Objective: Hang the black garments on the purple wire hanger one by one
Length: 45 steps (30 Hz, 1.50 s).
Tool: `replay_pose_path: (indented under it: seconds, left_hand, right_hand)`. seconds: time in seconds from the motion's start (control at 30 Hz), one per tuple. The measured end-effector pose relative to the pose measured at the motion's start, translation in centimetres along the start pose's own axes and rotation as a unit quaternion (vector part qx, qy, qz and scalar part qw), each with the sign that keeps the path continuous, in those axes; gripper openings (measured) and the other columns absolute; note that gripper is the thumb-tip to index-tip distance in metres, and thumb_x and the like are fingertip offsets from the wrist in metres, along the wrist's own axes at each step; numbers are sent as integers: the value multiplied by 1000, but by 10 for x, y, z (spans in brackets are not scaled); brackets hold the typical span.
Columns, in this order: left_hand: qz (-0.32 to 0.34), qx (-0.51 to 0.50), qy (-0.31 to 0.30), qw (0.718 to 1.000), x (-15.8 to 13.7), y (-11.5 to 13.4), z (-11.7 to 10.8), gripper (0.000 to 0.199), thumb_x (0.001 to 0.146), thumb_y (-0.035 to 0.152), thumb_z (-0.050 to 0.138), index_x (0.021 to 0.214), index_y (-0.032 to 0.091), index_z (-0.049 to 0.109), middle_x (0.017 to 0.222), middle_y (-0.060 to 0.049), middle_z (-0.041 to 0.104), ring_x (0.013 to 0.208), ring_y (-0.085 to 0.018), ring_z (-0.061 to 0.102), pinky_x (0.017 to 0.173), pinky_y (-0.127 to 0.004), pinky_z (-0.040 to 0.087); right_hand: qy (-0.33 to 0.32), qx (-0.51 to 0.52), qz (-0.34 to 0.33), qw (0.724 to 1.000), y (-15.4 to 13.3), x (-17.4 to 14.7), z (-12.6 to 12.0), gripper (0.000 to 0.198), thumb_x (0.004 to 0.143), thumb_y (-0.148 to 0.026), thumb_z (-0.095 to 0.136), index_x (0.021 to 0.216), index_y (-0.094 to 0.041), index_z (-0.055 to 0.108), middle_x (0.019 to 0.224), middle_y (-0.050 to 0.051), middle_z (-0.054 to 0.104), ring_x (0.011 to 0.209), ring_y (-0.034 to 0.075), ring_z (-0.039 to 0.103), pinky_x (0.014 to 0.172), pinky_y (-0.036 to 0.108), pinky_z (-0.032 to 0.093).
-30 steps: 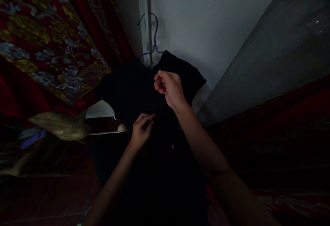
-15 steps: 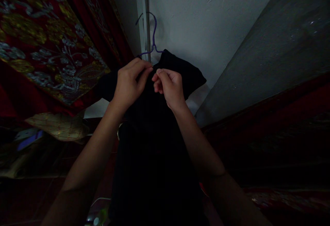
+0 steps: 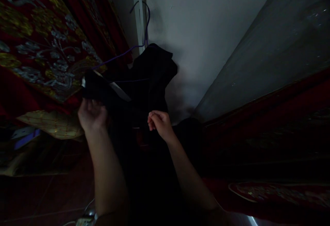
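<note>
Head view | black shirt on purple hanger, hooked over pale rail, left wire partly bare | left hand: fingers under the shirt's raised side (whether its grip holds cloth, I cannot tell) | right hand: narrow grip, pinching the shirt | red embroidered cloth hangs left

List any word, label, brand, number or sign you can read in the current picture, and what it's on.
None: no readable text anywhere.
Garment and hanger: no lettering seen.
Red cloth: embroidered pattern, no words made out.
Blue item at left: too dark and blurred to tell.
</note>
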<state>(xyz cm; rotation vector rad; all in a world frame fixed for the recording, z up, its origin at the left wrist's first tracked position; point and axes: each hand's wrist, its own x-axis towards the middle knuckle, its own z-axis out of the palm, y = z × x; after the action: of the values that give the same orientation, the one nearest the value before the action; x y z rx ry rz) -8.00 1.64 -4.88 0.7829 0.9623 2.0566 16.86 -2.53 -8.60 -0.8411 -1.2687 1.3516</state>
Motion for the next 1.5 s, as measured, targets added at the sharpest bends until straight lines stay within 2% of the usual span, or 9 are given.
replay_pose_path:
  seconds: [0.13,0.23,0.47,0.6,0.73,0.9,1.07,1.23,1.5]
  left_hand:
    - [-157,-39,39,986,-56,-48,-3,20,89,35,58,76,20,62,76,-3,71,96,-19,71,81,-29,56]
    - [-215,-66,18,974,-79,-54,13,12,84,30,66,78,20,67,78,-1,72,87,-16,70,84,-26,55]
    - [-106,-30,-168,980,-115,-23,58,22,82,38,76,80,18,67,80,-1,62,77,-14,60,74,-23,50]
    - [-50,130,-288,947,-143,-20,77,22,92,39,67,83,19,69,81,-2,63,77,-16,59,75,-27,48]
    - [121,214,-262,933,-146,-19,86,18,99,30,59,89,20,70,92,-5,64,92,-19,61,88,-33,47]
    - [210,268,-255,905,-119,-11,80,16,98,33,60,96,22,72,100,-6,61,102,-21,59,96,-36,47]
    - [71,217,-456,860,-96,-19,61,43,95,51,59,129,25,66,112,-11,68,111,-27,65,96,-38,53]
    - [-17,376,-520,767,-68,-30,37,19,83,40,76,90,23,78,85,-5,75,76,-25,70,66,-29,53]
    - [-137,380,-466,787,-56,15,31,30,81,46,75,78,17,71,74,-3,69,64,-18,61,56,-24,48]
  right_hand:
    - [28,28,46,998,2,-15,7,36,82,-48,57,59,-20,56,43,-3,49,37,9,44,41,22,32]
    - [57,13,58,997,6,-13,-9,35,80,-48,58,59,-20,58,44,-3,50,38,10,44,42,23,31]
    - [91,-139,66,984,20,-3,-50,44,80,-60,62,65,-19,65,60,3,63,60,16,59,58,27,44]
    - [46,-53,46,996,14,-8,-37,63,88,-77,45,85,-20,72,83,5,72,87,22,68,79,32,53]
    - [-35,28,11,999,-5,-11,-19,71,90,-81,36,105,-22,72,97,7,73,102,23,67,89,35,54]
    - [-108,-121,-65,985,-36,-4,-19,28,80,-45,76,91,-20,72,87,1,71,83,20,66,80,31,53]
    - [-173,-180,-168,954,-83,20,-36,11,83,-31,71,82,-22,78,82,2,73,79,18,67,78,31,54]
    - [12,-190,-305,933,-106,77,-58,18,87,-27,65,99,-25,78,105,5,75,107,20,67,93,33,52]
    - [57,-218,-75,971,-35,162,-65,41,92,-52,59,72,-17,63,65,-1,60,66,14,57,62,23,43]
